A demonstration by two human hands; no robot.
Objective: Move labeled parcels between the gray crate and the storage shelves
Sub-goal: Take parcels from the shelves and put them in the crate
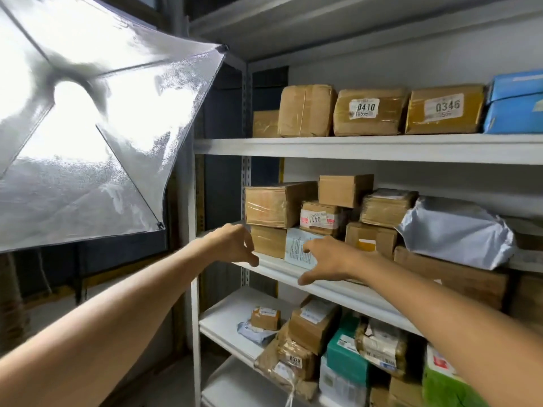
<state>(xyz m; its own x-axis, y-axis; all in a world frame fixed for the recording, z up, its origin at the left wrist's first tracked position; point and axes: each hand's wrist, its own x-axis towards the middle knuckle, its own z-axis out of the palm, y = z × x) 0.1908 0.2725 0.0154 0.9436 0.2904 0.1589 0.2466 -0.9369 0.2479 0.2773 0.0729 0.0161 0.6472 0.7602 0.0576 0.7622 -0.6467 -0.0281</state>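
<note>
Reaching to the middle shelf (332,292) with left hand (235,245) loosely curled and empty near its left end, right hand (326,259) spread against the white-labelled parcel (298,248) at its front edge, not yet gripping; seemingly mid-task, with gray crate out of view.

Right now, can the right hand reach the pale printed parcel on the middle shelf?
Likely yes: the right hand is at the pale parcel on the shelf front, nothing before it; the 0411 box seems stacked on it.
</note>
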